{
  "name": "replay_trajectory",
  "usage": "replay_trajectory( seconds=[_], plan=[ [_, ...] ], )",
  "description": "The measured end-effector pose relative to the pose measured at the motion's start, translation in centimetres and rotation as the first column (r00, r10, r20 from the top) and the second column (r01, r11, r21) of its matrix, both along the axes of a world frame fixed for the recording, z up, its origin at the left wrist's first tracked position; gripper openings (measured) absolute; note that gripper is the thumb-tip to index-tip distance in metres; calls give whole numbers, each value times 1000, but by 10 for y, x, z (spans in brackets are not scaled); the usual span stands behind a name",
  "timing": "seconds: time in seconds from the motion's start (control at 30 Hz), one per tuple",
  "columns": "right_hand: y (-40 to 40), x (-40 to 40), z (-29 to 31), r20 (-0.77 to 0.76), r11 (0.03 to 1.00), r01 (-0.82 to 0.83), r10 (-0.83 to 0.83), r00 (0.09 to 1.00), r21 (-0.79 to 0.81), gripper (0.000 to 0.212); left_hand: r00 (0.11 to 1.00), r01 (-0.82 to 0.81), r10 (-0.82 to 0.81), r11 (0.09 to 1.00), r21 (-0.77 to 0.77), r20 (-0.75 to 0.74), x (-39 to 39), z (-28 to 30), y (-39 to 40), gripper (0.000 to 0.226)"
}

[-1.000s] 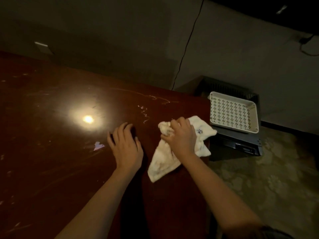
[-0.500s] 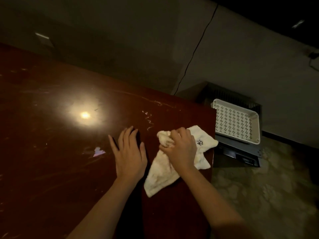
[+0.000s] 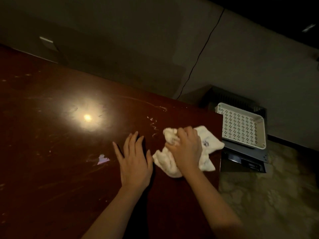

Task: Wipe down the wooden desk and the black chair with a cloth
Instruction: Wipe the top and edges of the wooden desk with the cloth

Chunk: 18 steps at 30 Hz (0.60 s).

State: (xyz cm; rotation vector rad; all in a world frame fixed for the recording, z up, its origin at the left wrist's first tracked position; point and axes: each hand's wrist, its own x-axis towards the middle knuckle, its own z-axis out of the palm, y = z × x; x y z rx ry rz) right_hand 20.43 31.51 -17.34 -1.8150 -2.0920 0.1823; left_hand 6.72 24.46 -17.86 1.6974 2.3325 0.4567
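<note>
A person's right hand (image 3: 185, 149) bunched a white cloth (image 3: 207, 144) against the dark wooden counter (image 3: 51, 152) near its right edge, its grip curled tight around a wad of the fabric while the loose ends lay spread on the wood. The left hand (image 3: 133, 163) lay flat just beside the cloth, fingers straight and slightly fanned, its grip holding nothing, apparently bracing the body. Both forearms reached in from the lower edge of the view, the right one angled toward the counter's corner.

The step in hand looked to be wiping the right-hand end of the counter. Pale scratches or smears (image 3: 153, 125) showed just beyond the cloth and across the glossy top, where a lamp's reflection (image 3: 87, 117) glared. Doing it well would likely mean pressing the wad down firmly, sweeping in overlapping strokes toward those marks, and keeping the trailing corner from sliding over the edge. Most of the counter to the left seemed yet to be covered. The black chair was not in view.

Past the edge, a white perforated tray (image 3: 240, 125) sat on a dark appliance (image 3: 245, 161), below a thin cable (image 3: 203, 49) on the wall.
</note>
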Motion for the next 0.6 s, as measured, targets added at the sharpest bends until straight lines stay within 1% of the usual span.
replay_trajectory(
  seconds=[0.07,0.13,0.2,0.3,0.33,0.4,0.5,0.6],
  plan=[
    [-8,2,-3,17,1000,-10,9,1000,22,45,1000,8,-8,1000,-4,-7,-1,-1,0,50],
    [5,0,-2,22,999,-31,30,999,25,45,1000,22,-22,1000,-13,-9,-1,-1,1,49],
    [34,-5,2,12,1000,-23,23,1000,3,42,1000,20,-20,1000,-20,-8,-1,-1,0,49],
    [89,-13,9,-5,997,46,-47,999,-66,39,1000,27,-27,1000,-16,8,-1,-3,0,45],
    [105,-15,10,-3,996,58,-58,998,-69,39,999,30,-30,999,-11,11,-2,-3,0,41],
    [123,-17,11,-5,995,69,-69,998,-70,38,999,28,-28,1000,-14,15,-2,-4,-1,42],
    [111,-13,13,-34,993,88,-91,995,-77,38,999,24,-24,1000,-16,30,-2,-2,-1,40],
    [64,-8,8,-46,996,54,-58,997,-75,38,1000,21,-21,1000,-16,9,-2,0,0,48]
  ],
)
